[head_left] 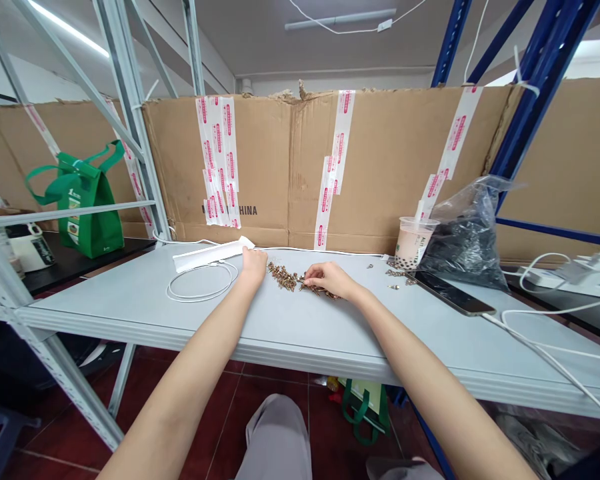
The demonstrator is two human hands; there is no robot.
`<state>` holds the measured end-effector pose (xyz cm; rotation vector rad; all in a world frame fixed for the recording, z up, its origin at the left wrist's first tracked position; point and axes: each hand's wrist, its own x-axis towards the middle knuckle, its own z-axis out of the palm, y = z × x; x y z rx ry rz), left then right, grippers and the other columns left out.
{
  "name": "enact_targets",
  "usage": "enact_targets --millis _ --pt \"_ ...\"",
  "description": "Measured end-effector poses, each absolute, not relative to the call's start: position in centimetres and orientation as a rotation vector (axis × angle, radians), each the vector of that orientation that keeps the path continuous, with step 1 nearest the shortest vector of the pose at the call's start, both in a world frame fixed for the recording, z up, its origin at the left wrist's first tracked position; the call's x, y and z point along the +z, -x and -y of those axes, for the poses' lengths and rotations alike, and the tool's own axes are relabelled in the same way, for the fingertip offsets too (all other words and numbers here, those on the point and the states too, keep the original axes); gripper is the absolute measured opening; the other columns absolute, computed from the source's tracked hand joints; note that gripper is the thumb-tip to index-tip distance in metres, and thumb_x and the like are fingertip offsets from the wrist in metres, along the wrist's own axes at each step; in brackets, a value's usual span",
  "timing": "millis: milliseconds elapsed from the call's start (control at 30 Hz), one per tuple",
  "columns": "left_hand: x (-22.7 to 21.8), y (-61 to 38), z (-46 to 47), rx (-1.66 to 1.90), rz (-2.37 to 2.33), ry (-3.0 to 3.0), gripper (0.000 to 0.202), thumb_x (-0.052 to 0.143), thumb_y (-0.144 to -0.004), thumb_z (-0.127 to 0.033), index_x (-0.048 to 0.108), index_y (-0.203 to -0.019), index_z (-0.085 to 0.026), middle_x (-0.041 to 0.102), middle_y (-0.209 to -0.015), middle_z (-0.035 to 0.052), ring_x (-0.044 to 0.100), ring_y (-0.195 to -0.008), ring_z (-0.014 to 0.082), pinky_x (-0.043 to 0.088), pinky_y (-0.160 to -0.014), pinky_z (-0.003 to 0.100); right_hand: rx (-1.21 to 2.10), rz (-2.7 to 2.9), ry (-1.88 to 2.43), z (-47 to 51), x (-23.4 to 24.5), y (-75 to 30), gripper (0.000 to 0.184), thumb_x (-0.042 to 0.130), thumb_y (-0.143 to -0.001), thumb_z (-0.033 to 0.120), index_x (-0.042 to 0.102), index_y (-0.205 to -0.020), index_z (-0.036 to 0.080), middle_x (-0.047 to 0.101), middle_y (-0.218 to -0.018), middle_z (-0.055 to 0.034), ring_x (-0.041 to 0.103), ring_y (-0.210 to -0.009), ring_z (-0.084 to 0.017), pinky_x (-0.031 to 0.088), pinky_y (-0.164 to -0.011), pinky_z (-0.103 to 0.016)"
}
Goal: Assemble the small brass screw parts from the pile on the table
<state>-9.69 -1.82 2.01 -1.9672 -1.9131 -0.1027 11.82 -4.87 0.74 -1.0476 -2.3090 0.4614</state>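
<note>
Left hand (pixel 255 264) touches a long white strip (pixel 205 255), grip unclear; right hand (pixel 333 279) pinches narrowly at small bronze-coloured metal pieces (pixel 283 277); flat grey tabletop (pixel 300 323) stretches nearward.

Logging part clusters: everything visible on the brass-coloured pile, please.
The pile is a low, uneven heap of many small brass-brown pieces, metallic-looking and slightly shiny; they are too small to make out their exact shape. It lies directly on the grey tabletop, in front of the cardboard, stretching from just right of the left hand to below the right hand. The right hand appears to touch it and hides part of it.
</note>
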Motion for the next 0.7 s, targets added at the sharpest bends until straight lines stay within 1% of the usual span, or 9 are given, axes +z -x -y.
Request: enact_targets --millis 133,267,333,400,467,533,600,700 --pt "1.8 9.9 1.6 -0.118 1.943 1.945 0.022 0.046 -0.075 -0.008 0.063 -0.086 -0.014 0.062 -0.088 0.0144 0.055 -0.087 0.0245 0.024 -0.079 0.035 0.475 2.284 1.049 5.0 0.9 -11.7 0.019 0.057 -0.071 0.034 0.063 -0.077 0.016 0.064 -0.072 -0.0024 0.056 -0.065 -0.012 0.040 -0.061 -0.023" --pt "1.9 10.3 1.3 -0.176 1.947 1.930 0.019 0.053 -0.070 -0.012 0.063 -0.086 -0.012 0.063 -0.088 0.0143 0.055 -0.086 0.0249 0.025 -0.081 0.036 0.448 2.266 1.038 5.0 1.1 -11.7 0.019 0.057 -0.071 0.034 0.063 -0.076 0.016 0.064 -0.072 -0.0027 0.056 -0.067 -0.012 0.040 -0.063 -0.023" --pt "2.2 9.9 1.2 -0.382 1.953 1.980 0.017 0.053 -0.070 -0.017 0.064 -0.082 -0.012 0.064 -0.084 0.0141 0.056 -0.082 0.0247 0.028 -0.080 0.036 0.406 2.240 1.037 5.0 1.2 -11.8 0.018 0.057 -0.071 0.033 0.063 -0.076 0.017 0.065 -0.074 -0.0024 0.056 -0.067 -0.012 0.040 -0.064 -0.023" --pt "2.5 8.9 1.3 -0.741 1.904 2.184 0.020 0.052 -0.072 -0.026 0.066 -0.075 -0.013 0.065 -0.076 0.0107 0.057 -0.074 0.0219 0.033 -0.074 0.033 0.348 2.199 1.043 5.1 1.3 -11.9 0.016 0.057 -0.071 0.032 0.063 -0.076 0.018 0.065 -0.075 -0.0016 0.055 -0.067 -0.012 0.039 -0.065 -0.023" --pt "2.6 7.5 1.6 -1.123 1.742 2.489 0.026 0.050 -0.072 -0.034 0.067 -0.072 -0.015 0.066 -0.071 0.0063 0.057 -0.066 0.0176 0.037 -0.066 0.028 0.296 2.146 1.056 5.0 1.5 -12.0 0.015 0.056 -0.072 0.031 0.062 -0.076 0.019 0.065 -0.075 -0.0006 0.054 -0.065 -0.011 0.039 -0.064 -0.023" --pt "2.4 6.0 2.1 -1.387 1.544 2.731 0.028 0.051 -0.071 -0.036 0.068 -0.070 -0.014 0.066 -0.068 0.0044 0.056 -0.063 0.0150 0.038 -0.062 0.024 0.267 2.090 1.068 4.9 1.6 -12.1 0.014 0.056 -0.072 0.031 0.062 -0.076 0.018 0.065 -0.074 -0.0004 0.054 -0.063 -0.011 0.038 -0.063 -0.023" --pt "2.1 4.9 2.5 -1.504 1.432 2.873 0.027 0.053 -0.069 -0.035 0.067 -0.067 -0.012 0.065 -0.065 0.0045 0.056 -0.062 0.0141 0.040 -0.061 0.023 0.253 2.047 1.073 4.8 1.7 -12.2 0.015 0.056 -0.072 0.031 0.061 -0.076 0.018 0.065 -0.074 -0.0011 0.053 -0.062 -0.011 0.038 -0.061 -0.023" --pt "1.8 4.3 2.7 -1.576 1.408 2.917 0.025 0.055 -0.068 -0.033 0.067 -0.065 -0.011 0.065 -0.062 0.0045 0.056 -0.061 0.0136 0.041 -0.060 0.022 0.253 2.012 1.078 4.6 1.7 -12.3 0.017 0.058 -0.070 0.032 0.061 -0.073 0.016 0.064 -0.072 -0.0023 0.053 -0.061 -0.011 0.038 -0.059 -0.023"
